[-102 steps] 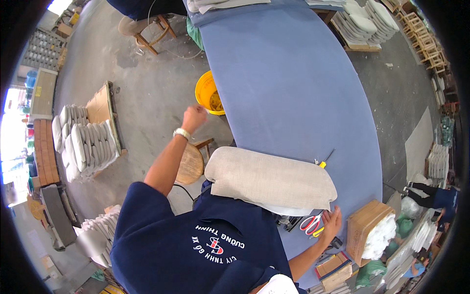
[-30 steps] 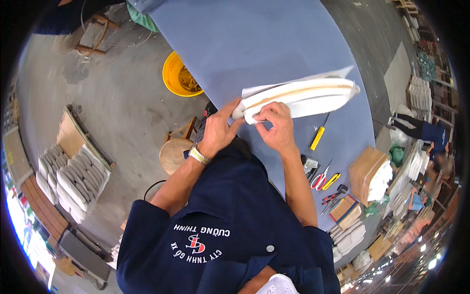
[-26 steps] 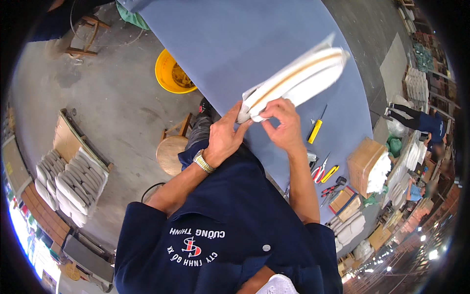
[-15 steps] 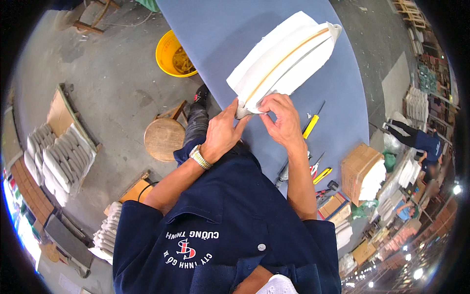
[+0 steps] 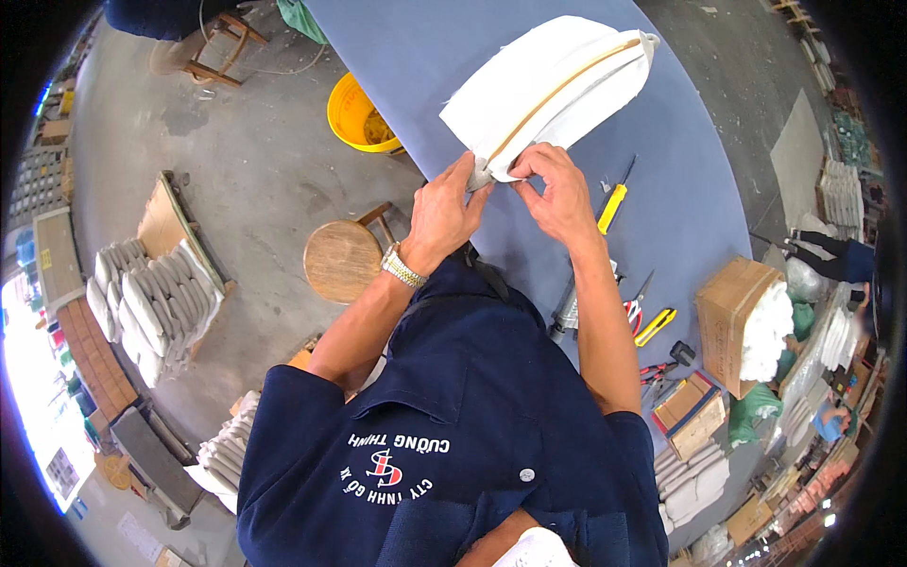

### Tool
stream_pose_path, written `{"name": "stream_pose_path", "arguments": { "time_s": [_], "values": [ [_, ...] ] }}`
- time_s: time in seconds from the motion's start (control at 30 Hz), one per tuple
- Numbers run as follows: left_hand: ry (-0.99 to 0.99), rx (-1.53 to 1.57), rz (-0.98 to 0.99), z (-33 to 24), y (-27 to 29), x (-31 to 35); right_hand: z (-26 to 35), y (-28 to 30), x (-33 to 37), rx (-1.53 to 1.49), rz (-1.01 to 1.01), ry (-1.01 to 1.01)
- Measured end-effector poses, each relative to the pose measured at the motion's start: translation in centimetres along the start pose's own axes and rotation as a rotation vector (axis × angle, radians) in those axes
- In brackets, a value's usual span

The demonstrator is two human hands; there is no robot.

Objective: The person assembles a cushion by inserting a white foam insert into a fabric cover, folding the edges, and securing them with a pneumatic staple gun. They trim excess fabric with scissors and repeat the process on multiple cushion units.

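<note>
The left hand (image 5: 444, 213) and right hand (image 5: 559, 197) held the near end of a cushion (image 5: 539, 71).
The left hand's thumb and fingers closed around the corner; the right hand, thumb and fingertips narrowed, pinched the white edge just beside it. The cushion stretched ahead of both hands, over the surface (image 5: 685, 175); I cannot tell whether it touched. Just right of the right hand lay a yellow-handled tool (image 5: 613, 207); farther back, scissors (image 5: 633, 308) and a cutter (image 5: 656, 327). Left of the left hand stood a stool (image 5: 342, 260).
</note>
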State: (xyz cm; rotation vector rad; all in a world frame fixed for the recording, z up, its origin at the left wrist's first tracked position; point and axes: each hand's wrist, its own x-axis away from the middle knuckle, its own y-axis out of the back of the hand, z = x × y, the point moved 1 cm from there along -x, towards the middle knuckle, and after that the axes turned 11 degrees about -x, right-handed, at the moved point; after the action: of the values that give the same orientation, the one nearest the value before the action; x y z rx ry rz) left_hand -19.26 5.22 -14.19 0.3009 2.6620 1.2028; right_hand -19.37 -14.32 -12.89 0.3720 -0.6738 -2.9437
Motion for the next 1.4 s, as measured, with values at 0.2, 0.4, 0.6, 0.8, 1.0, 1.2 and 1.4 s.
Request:
{"name": "stream_pose_path", "arguments": {
  "time_s": [0.2,0.4,0.6,0.8,1.0,1.2,1.4],
  "values": [
    [-0.028,0.011,-0.104,1.2,-0.4,0.3,-0.5,-1.0,-0.6,-0.054,0.000,0.019],
    [-0.042,0.004,-0.169,0.8,-0.9,0.7,-1.2,-1.3,-0.7,-0.066,0.031,0.015],
    [-0.058,-0.031,-0.213,1.0,-1.5,0.6,-1.5,-2.0,-1.1,-0.070,0.006,0.031],
    [0.100,0.118,-0.169,0.4,-1.7,1.1,-2.2,-2.3,-1.1,-0.029,-0.008,0.087],
    [0.370,0.224,-0.159,-1.1,-2.4,0.3,-2.4,-2.7,-0.5,-0.010,-0.046,0.150],
    [0.318,0.041,-0.125,-0.4,-2.7,0.4,-1.0,-1.9,1.9,-0.073,-0.067,0.086],
    [0.317,-0.020,-0.079,-0.3,-2.4,0.6,-3.4,3.0,13.3,0.014,-0.369,-0.449]
  ]
}}
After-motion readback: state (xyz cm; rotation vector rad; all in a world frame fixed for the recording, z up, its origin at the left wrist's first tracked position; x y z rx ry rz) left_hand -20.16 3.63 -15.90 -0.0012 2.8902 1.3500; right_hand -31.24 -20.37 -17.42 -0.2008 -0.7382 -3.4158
